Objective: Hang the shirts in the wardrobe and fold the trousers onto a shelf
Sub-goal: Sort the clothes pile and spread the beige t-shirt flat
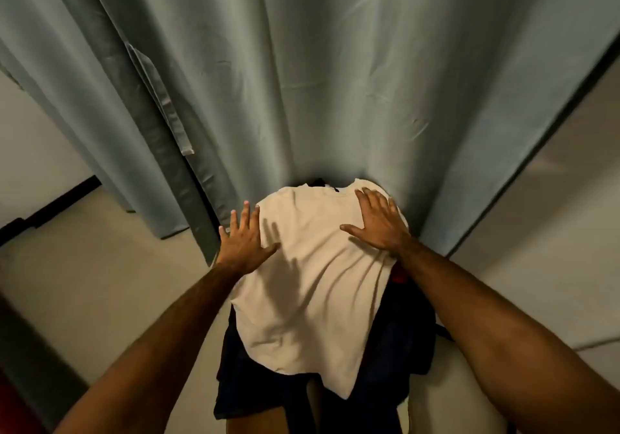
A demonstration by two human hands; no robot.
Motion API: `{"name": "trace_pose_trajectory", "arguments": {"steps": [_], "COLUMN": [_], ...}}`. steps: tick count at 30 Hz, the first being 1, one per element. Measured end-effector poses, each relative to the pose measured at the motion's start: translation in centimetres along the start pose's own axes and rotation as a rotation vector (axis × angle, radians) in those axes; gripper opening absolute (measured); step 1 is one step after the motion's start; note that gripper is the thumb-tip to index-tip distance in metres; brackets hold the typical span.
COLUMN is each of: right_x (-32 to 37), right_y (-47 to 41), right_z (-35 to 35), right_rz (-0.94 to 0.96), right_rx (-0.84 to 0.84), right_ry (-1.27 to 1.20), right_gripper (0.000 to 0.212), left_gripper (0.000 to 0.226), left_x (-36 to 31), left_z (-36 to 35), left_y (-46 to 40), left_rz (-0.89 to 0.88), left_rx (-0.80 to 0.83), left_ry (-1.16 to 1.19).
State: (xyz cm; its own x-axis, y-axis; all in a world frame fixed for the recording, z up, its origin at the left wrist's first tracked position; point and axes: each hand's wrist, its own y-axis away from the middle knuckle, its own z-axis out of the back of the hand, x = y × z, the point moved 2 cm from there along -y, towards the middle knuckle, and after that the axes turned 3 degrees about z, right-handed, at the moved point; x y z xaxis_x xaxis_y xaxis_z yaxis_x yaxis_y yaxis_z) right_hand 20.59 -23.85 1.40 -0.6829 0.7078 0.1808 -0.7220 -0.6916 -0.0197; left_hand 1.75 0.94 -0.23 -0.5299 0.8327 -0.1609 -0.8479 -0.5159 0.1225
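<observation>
While I look down through the head camera, I see a cream T-shirt (312, 286) spread flat over a pile of dark navy clothing (402, 333), right at the foot of a grey-green curtain (302, 81) that hangs across the whole background. The shirt's neckline points away from me, toward the curtain, and its hem lies nearest me, one corner drooping over the dark fabric below. A small patch of red cloth (399, 274) peeks out at the shirt's right edge, under my right forearm.

My left hand (243, 244) sits at the shirt's left shoulder edge, fingers straight and spread, thumb reaching onto the cloth; it grips nothing. My right hand (377, 224) lies flat on the shirt's right shoulder area, fingers splayed, palm pressing the fabric down, again with nothing grasped. Creases run from under that palm toward the hem.

What the pile rests on I cannot tell. Pale floor (100, 266) shows on either side, and a dark strip (50, 212) runs along the wall at far left.
</observation>
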Motion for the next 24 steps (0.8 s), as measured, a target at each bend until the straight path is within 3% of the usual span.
{"name": "trace_pose_trajectory", "arguments": {"steps": [6, 11, 13, 17, 18, 21, 24], "right_x": [-3.5, -7.6, -8.5, -8.4, -8.2, -7.4, -6.3], "right_y": [-5.5, -7.6, -8.7, -9.0, -8.9, -8.0, -7.0], "right_z": [-2.7, -5.9, -7.1, -7.6, -7.6, -7.3, -6.9], "right_rz": [-0.301, -0.466, -0.447, -0.316, -0.323, -0.36, -0.38], "right_rx": [0.065, 0.233, 0.251, 0.377, 0.38, 0.274, 0.144], "right_ry": [-0.149, -0.5, -0.674, -0.86, -0.875, -0.843, -0.593], "right_gripper": [0.13, 0.154, 0.145, 0.073, 0.065, 0.085, 0.096], "left_gripper": [0.133, 0.152, 0.151, 0.132, 0.122, 0.098, 0.09], "left_x": [2.9, 3.9, 3.5, 2.0, 1.8, 1.0, 0.8], "left_z": [-5.1, -7.5, -8.5, -10.5, -10.9, -10.9, -11.2], "left_y": [-5.6, -9.3, -10.3, -9.6, -9.2, -8.3, -7.9], "left_rz": [0.256, 0.234, 0.195, 0.276, 0.3, 0.325, 0.312], "left_rx": [0.119, 0.241, 0.255, 0.165, 0.113, 0.01, -0.066], "left_ry": [0.273, 0.573, 0.683, 0.673, 0.673, 0.688, 0.611]}}
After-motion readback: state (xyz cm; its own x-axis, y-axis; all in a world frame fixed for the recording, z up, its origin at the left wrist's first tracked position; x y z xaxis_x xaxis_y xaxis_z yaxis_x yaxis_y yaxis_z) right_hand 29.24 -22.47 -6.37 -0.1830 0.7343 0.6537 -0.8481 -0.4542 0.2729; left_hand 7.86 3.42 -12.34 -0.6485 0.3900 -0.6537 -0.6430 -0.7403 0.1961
